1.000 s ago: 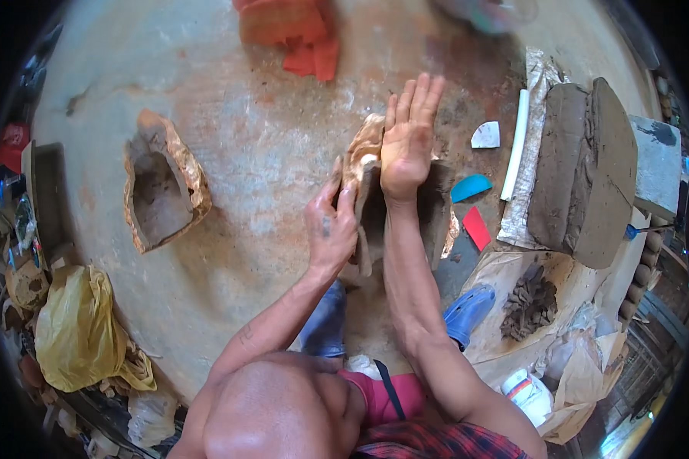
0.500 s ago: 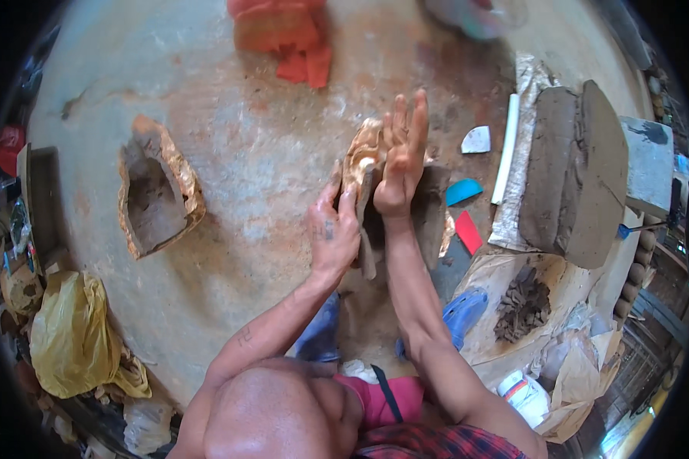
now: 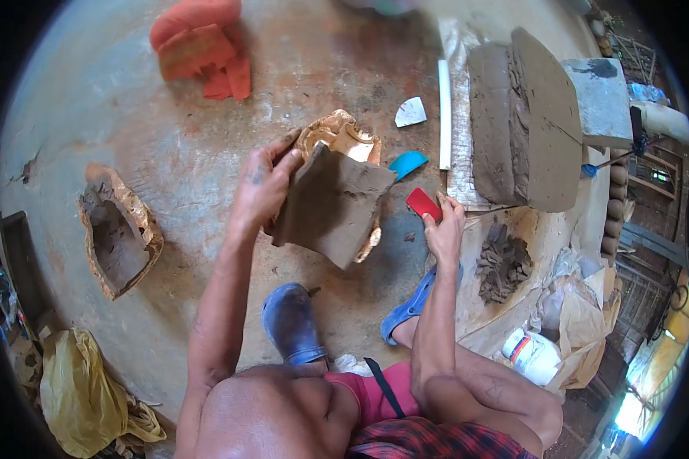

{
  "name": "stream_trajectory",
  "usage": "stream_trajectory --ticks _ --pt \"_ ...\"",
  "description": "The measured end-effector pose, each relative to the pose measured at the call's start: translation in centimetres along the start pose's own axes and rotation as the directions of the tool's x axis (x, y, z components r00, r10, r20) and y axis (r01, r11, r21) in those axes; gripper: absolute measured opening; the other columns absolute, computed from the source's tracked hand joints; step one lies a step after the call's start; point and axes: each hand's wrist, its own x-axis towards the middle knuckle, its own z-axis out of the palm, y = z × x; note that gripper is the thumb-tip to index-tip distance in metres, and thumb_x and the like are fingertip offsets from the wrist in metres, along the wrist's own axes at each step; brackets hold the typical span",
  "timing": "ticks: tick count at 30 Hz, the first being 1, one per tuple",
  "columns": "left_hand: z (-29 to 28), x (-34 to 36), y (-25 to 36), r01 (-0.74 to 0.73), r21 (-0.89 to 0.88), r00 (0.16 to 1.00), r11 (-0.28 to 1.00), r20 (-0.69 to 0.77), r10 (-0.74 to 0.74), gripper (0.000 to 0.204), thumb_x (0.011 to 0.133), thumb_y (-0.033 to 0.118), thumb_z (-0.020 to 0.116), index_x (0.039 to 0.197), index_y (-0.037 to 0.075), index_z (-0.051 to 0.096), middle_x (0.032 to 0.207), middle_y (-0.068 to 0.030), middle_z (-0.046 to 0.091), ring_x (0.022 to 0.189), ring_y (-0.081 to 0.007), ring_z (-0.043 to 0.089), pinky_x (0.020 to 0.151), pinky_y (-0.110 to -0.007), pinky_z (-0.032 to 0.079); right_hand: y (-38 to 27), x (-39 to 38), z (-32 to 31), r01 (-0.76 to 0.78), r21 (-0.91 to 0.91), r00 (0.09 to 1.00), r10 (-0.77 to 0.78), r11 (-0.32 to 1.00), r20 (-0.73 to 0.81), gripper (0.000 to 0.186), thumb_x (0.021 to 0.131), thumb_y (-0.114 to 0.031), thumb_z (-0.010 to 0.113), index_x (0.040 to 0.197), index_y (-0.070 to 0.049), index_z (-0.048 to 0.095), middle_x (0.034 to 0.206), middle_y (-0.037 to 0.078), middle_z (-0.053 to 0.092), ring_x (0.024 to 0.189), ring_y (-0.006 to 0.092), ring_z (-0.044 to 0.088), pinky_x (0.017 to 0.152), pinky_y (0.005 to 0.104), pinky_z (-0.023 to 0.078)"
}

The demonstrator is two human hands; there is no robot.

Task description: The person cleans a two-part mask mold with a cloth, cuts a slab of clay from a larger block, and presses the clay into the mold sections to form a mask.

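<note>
My left hand (image 3: 262,183) grips the left edge of a tan, hollow mould (image 3: 341,139), thumb over its rim. A grey-brown clay slab (image 3: 333,203) lies across the mould and covers most of it; only the far end of the hollow shows. To the right, my right hand (image 3: 445,229) pinches the near right edge of a small red scraper (image 3: 421,203). Just beyond it lies a teal curved scraper (image 3: 408,164) close to the slab's corner. A white scraper (image 3: 411,112) rests farther off.
A second clay-lined mould (image 3: 122,237) lies at left. A red cloth (image 3: 207,50) is at the far left. On the right are a white rod (image 3: 444,115), thick clay slabs (image 3: 528,122), a grey block (image 3: 601,99) and a heap of clay scraps (image 3: 504,264). Yellow plastic (image 3: 76,390) lies near left.
My right hand has left the clay slab and moved right and nearer, onto the red scraper. The mould and slab, upright on edge before, now lean over with the slab's broad face showing.
</note>
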Motion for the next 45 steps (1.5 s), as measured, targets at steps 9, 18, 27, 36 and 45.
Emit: stream_trajectory --ticks 9,18,27,36,45 --pt "-2.1 1.2 -0.2 -0.099 -0.227 0.988 0.969 0.092 0.123 0.058 0.105 0.02 0.066 0.154 -0.005 0.049 0.14 -0.0158 0.068 0.121 -0.0167 0.066 0.105 -0.031 0.052 -1.2 -0.4 -1.0 -0.371 0.812 0.928 0.145 0.45 0.343 0.029 0.109 -0.017 0.061 0.134 -0.001 0.064 0.11 0.008 0.073 0.075 0.0086 0.07 0.06 0.0226 0.055" --pt "-2.9 -4.7 0.4 -0.134 0.065 0.988 0.989 0.09 0.128 0.08 0.089 0.028 0.084 0.157 0.002 0.049 0.153 -0.0207 0.058 0.14 -0.0283 0.057 0.116 -0.04 0.045 -15.5 5.0 -6.1 -0.22 0.859 0.968 -0.003 0.463 0.25 0.032 0.107 -0.014 0.064 0.135 0.001 0.068 0.099 0.007 0.076 0.064 0.0081 0.067 0.05 0.0193 0.05" --pt "-1.5 -7.9 -2.8 -0.287 0.055 0.955 0.956 -0.061 0.29 0.094 0.08 0.03 0.089 0.159 0.001 0.045 0.166 -0.0196 0.042 0.152 -0.0316 0.043 0.122 -0.044 0.039 -25.3 -0.7 -2.7 -0.447 0.848 0.882 0.301 0.285 0.364 0.021 0.108 -0.002 0.047 0.125 0.006 0.056 0.094 0.018 0.075 0.073 0.0223 0.078 0.061 0.0325 0.065" --pt "-2.8 -9.0 -4.9 -0.305 -0.182 0.946 0.935 0.055 0.319 0.084 0.08 0.016 0.09 0.154 0.001 0.053 0.174 -0.0154 0.028 0.156 -0.0277 0.035 0.123 -0.043 0.039 -25.9 -0.4 -2.4 -0.494 0.774 0.866 0.301 0.395 0.399 0.023 0.109 -0.003 0.044 0.12 0.007 0.061 0.09 0.013 0.07 0.063 0.0167 0.07 0.052 0.0305 0.061" --pt "-4.6 -8.8 -6.5 -0.265 -0.316 0.933 0.911 0.157 0.325 0.089 0.075 0.003 0.092 0.154 -0.001 0.051 0.177 -0.0123 0.018 0.158 -0.0239 0.028 0.126 -0.042 0.036 -24.8 -1.2 -0.3 -0.488 0.773 0.867 0.123 0.405 0.483 0.023 0.11 -0.007 0.046 0.12 -0.001 0.066 0.082 0.006 0.067 0.054 0.0085 0.058 0.044 0.0249 0.043"
